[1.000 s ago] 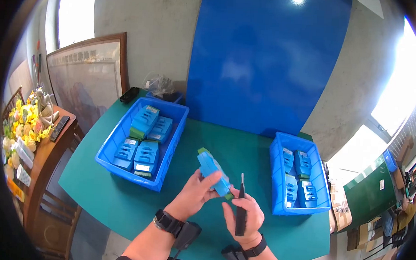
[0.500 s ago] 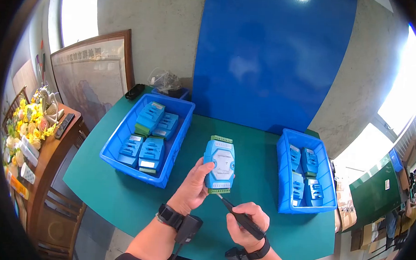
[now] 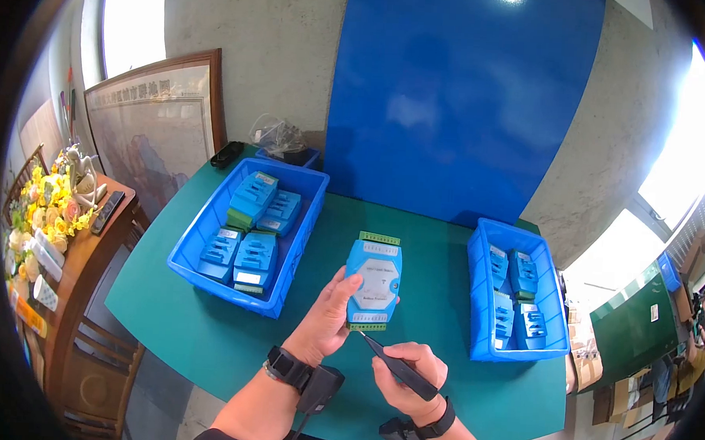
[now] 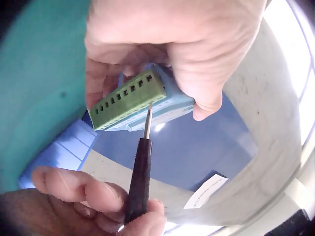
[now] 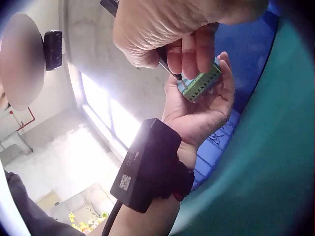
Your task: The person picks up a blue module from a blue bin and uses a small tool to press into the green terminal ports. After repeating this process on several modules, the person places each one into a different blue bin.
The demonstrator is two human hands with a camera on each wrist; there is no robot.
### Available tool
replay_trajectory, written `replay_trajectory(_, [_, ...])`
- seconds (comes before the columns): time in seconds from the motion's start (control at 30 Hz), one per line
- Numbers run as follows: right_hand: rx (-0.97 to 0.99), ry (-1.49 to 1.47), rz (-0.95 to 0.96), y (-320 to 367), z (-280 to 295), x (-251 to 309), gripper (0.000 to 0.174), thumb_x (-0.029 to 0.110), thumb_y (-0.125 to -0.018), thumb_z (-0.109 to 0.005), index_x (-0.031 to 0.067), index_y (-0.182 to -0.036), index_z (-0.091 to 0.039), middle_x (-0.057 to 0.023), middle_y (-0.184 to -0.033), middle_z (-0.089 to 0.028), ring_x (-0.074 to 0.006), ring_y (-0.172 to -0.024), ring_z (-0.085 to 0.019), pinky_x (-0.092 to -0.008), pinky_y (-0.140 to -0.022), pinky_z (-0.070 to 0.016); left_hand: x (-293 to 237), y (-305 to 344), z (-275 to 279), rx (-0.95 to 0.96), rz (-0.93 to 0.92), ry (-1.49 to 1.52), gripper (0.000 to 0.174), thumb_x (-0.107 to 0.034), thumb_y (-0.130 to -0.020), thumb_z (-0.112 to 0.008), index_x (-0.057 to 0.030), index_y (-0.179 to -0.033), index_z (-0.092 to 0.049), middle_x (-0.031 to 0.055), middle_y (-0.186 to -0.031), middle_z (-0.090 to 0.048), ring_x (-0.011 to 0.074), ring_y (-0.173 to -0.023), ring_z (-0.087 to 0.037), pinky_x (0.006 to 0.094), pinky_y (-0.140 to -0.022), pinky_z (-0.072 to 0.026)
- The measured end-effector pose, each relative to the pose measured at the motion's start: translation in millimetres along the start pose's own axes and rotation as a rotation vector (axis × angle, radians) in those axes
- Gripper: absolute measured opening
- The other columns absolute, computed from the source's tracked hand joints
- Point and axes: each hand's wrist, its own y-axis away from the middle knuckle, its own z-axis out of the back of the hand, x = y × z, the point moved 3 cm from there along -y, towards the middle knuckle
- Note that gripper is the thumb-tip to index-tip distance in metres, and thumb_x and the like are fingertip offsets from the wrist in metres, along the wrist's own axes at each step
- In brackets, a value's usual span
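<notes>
My left hand (image 3: 328, 317) grips a blue electronic module (image 3: 374, 280) by its left side, thumb over its labelled face. A green terminal block (image 3: 367, 327) runs along the module's near end, and another lines the far end. My right hand (image 3: 412, 376) holds a black screwdriver (image 3: 397, 367) between thumb and fingers. In the left wrist view the metal tip of the screwdriver (image 4: 140, 172) meets one end of the green terminal block (image 4: 129, 100), on the side with small screw holes. The right wrist view shows the tip at the same end of the block (image 5: 202, 83).
A blue bin (image 3: 287, 276) with several similar modules (image 3: 256, 255) stands at the left of the green table (image 3: 437, 259). Another blue bin (image 3: 512, 357) with modules stands at the right. A blue board (image 3: 460, 107) rises behind the table. A side table with flowers (image 3: 50, 211) is far left.
The module has turned from tilted to face up, its label now showing. The screwdriver has swung from upright to slanting, its tip now at the near terminal block, most recently shifted slightly left.
</notes>
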Motion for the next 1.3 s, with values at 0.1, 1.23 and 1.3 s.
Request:
replay_trajectory(0.1, [-0.032,0.021,0.005,2.1,1.6,-1.7,0.023,0.005,-0.069,-0.077,0.0038,-0.085,-0.060,-0.0085,-0.071,-0.066,-0.0182,-0.054,-0.064,-0.0250,-0.049,-0.0479,-2.1,1.1,-1.3,-0.010,-0.010,0.005,0.066,-0.050,-0.089,-0.060,-0.0056,-0.135,-0.042,0.0141,-0.122,-0.058,0.0331,-0.109,-0.061,0.0423,-0.090,-0.0534])
replay_trajectory(1.23, [-0.317,0.131,0.012,-4.5,21.3,-7.4,0.024,0.001,-0.073,-0.070,0.0025,-0.093,-0.057,-0.0119,-0.078,-0.062,-0.0208,-0.065,-0.063,-0.0282,-0.057,-0.0495,0.7,2.7,0.7,0.020,0.029,-0.106,0.059,-0.042,-0.093,-0.054,-0.0011,-0.135,-0.043,0.0151,-0.120,-0.060,0.0287,-0.106,-0.063,0.0392,-0.088,-0.0537])
replay_trajectory(1.3, [-0.308,0.069,0.028,-7.0,22.1,-7.7,0.030,0.000,-0.074,-0.067,-0.0006,-0.102,-0.057,-0.0157,-0.085,-0.062,-0.0226,-0.071,-0.062,-0.0301,-0.062,-0.0517,1.4,4.2,-4.0,0.058,0.060,-0.163,0.057,-0.039,-0.094,-0.051,-0.0007,-0.135,-0.043,0.0148,-0.119,-0.061,0.0276,-0.105,-0.064,0.0385,-0.088,-0.0538])
